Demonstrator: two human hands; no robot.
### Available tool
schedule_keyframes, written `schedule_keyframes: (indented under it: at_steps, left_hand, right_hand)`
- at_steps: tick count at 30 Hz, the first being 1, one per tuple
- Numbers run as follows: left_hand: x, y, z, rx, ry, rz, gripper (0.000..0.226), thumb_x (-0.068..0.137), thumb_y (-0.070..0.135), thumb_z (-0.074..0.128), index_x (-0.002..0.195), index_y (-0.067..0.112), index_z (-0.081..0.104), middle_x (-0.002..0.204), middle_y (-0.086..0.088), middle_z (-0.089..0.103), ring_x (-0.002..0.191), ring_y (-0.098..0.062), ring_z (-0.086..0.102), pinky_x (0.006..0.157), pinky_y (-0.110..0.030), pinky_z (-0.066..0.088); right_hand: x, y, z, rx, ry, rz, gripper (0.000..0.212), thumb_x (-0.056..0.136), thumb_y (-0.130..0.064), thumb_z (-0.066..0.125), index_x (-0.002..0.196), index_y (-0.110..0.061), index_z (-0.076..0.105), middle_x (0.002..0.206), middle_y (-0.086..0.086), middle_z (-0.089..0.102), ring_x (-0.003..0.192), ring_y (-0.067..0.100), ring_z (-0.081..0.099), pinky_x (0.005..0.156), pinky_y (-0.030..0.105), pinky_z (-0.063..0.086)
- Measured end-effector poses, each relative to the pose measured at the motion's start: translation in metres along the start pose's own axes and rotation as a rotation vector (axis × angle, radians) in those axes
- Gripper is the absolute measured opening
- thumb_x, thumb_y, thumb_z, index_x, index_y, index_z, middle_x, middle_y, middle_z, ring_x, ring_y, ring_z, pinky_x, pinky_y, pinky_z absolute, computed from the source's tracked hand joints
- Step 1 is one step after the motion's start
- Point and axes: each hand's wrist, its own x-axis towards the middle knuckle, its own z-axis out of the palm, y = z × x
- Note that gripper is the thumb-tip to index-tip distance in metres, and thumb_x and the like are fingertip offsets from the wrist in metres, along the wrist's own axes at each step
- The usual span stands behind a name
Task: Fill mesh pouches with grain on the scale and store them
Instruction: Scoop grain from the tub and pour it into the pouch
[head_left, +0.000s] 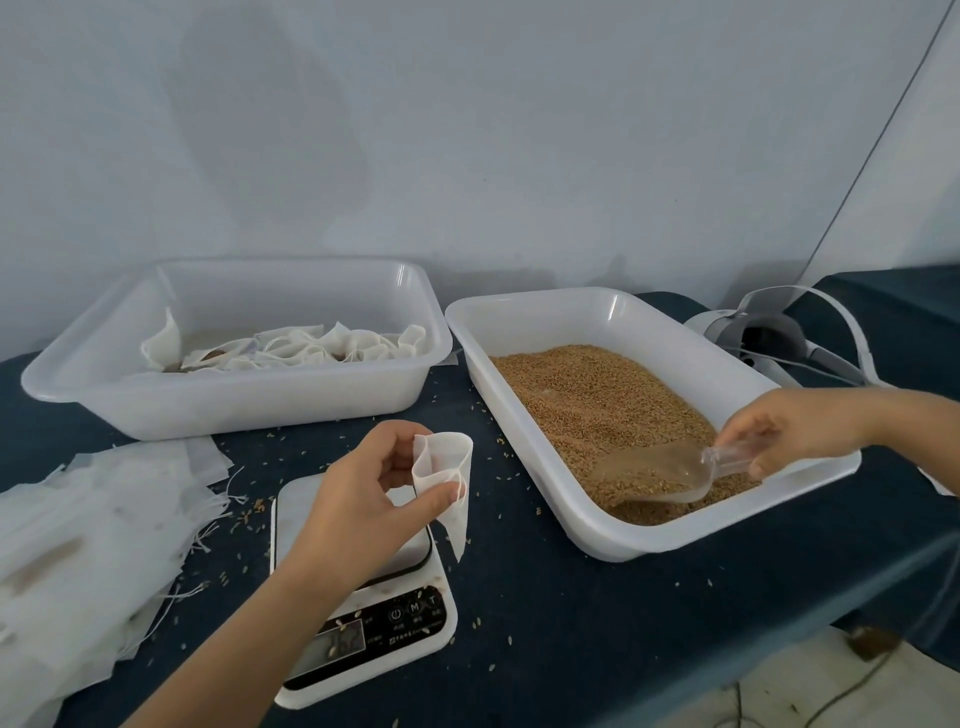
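Dark table, scale (358, 587) centre: left hand (358, 499) pinches limp, featherlight mesh pouch (445, 478) at its rim above it, right hand (779, 434) grips scoop (670, 470) in loose grain (597, 405), probably part-loaded.

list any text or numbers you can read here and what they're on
"M" and "T": button letters on the kitchen scale, beside a power symbol.
Small print under those buttons and along the scale's front: too blurred to read.
Scale display: no digits legible, with grains lying on it.
Nothing readable anywhere else.
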Motion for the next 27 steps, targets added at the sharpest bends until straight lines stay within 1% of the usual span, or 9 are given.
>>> schedule_keyframes:
  at_steps: [1,4,7,11,13,15,19,21,27]
  left_hand:
    - [0.000,0.000,0.000,0.000,-0.003,-0.001,0.035,0.069,0.029,0.078,0.096,0.037,0.057,0.090,0.026,0.064,0.085,0.005,0.062,0.062,-0.009,0.048]
    - [-0.002,0.000,0.000,0.013,0.001,0.001,0.036,0.069,0.029,0.079,0.095,0.039,0.056,0.091,0.031,0.062,0.086,0.009,0.060,0.064,-0.004,0.045]
    - [-0.002,0.000,-0.001,0.020,-0.002,0.000,0.036,0.069,0.031,0.078,0.095,0.040,0.055,0.092,0.033,0.061,0.086,0.010,0.059,0.061,-0.007,0.048]
    - [-0.002,0.001,-0.001,0.017,0.000,0.014,0.036,0.069,0.030,0.079,0.095,0.040,0.056,0.090,0.029,0.063,0.085,0.007,0.061,0.067,-0.003,0.045]
    - [-0.002,0.001,-0.001,0.010,-0.003,0.015,0.035,0.069,0.029,0.079,0.095,0.039,0.056,0.090,0.025,0.065,0.085,0.004,0.062,0.069,-0.004,0.045]
    - [-0.002,0.000,-0.001,0.001,0.001,0.012,0.035,0.069,0.029,0.079,0.095,0.038,0.057,0.090,0.024,0.065,0.085,0.003,0.062,0.069,-0.004,0.045]
    - [-0.003,0.001,-0.001,0.014,-0.013,0.013,0.035,0.070,0.031,0.078,0.095,0.040,0.055,0.091,0.030,0.062,0.086,0.006,0.060,0.067,-0.004,0.045]
    - [-0.003,0.001,-0.001,0.010,-0.013,0.012,0.035,0.070,0.031,0.078,0.095,0.040,0.055,0.090,0.028,0.063,0.086,0.005,0.061,0.067,-0.004,0.046]
    - [-0.002,0.002,0.001,-0.001,-0.014,0.014,0.035,0.070,0.030,0.078,0.096,0.038,0.056,0.090,0.025,0.064,0.085,0.004,0.062,0.067,-0.008,0.048]
  right_hand:
    - [-0.001,0.002,0.000,0.022,0.013,0.007,0.032,0.082,-0.018,0.074,0.107,-0.036,0.066,0.108,-0.021,0.068,0.104,-0.004,0.060,0.099,0.021,0.043]
    - [-0.002,0.005,-0.002,0.057,0.033,0.008,0.034,0.081,-0.020,0.075,0.110,-0.034,0.065,0.110,-0.021,0.067,0.105,-0.003,0.061,0.101,0.024,0.042]
    - [-0.002,0.004,-0.003,0.099,0.031,-0.005,0.034,0.082,-0.018,0.074,0.112,-0.032,0.065,0.112,-0.019,0.067,0.106,-0.001,0.061,0.101,0.025,0.042]
    - [-0.002,0.006,-0.006,0.095,0.048,-0.001,0.034,0.082,-0.018,0.073,0.111,-0.032,0.065,0.111,-0.019,0.068,0.106,-0.001,0.061,0.099,0.022,0.043]
    - [-0.004,0.009,-0.008,0.083,0.057,0.001,0.033,0.082,-0.019,0.073,0.111,-0.033,0.065,0.110,-0.021,0.068,0.106,-0.002,0.061,0.098,0.021,0.042]
    - [-0.004,0.011,-0.008,0.077,0.053,0.006,0.034,0.082,-0.020,0.074,0.111,-0.033,0.065,0.111,-0.023,0.067,0.106,-0.003,0.061,0.099,0.021,0.042]
    - [-0.004,0.016,-0.006,0.099,0.057,0.003,0.033,0.081,-0.020,0.074,0.110,-0.033,0.066,0.111,-0.021,0.067,0.105,-0.002,0.062,0.099,0.023,0.043]
    - [-0.005,0.017,-0.004,0.093,0.036,0.015,0.033,0.081,-0.020,0.075,0.110,-0.033,0.066,0.110,-0.022,0.068,0.105,-0.002,0.062,0.099,0.022,0.044]
    - [-0.006,0.020,-0.005,0.123,0.049,0.001,0.034,0.081,-0.021,0.074,0.112,-0.031,0.066,0.113,-0.019,0.068,0.107,0.001,0.062,0.100,0.025,0.044]
